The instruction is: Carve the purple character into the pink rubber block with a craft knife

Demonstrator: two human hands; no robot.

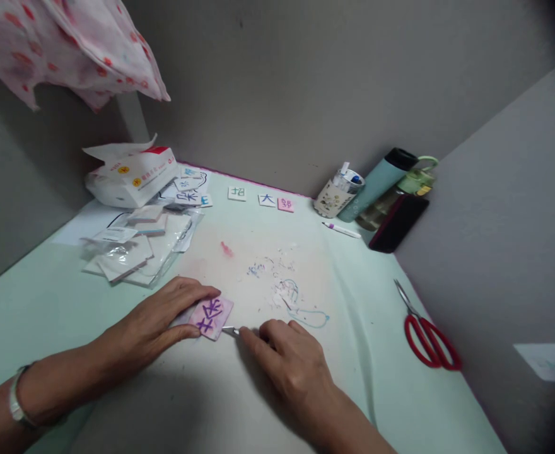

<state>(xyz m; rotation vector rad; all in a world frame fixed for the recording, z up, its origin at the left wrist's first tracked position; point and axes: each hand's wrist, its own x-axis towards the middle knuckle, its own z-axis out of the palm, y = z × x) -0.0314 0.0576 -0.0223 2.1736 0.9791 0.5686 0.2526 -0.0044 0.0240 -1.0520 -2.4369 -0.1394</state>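
My left hand (178, 309) grips a square pink carving block (214, 317) with purple strokes drawn on it, thumb at the lower left edge and index finger along the top. My right hand (289, 359) is closed around a small tool with a thin metal tip (231, 330), its handle hidden by the fingers. That tip meets the block's right edge. Around the hands lies a pale worn mat (268, 252) with ink marks and scattered crumbs.
Small lettered blocks (236, 193) line the back edge. At left are bagged blocks (126, 255) and a tissue pack (133, 176). Red-handled scissors (424, 337), a marker (341, 229), a pen cup (337, 192), bottles (379, 183) and a dark phone (399, 222) sit at right.
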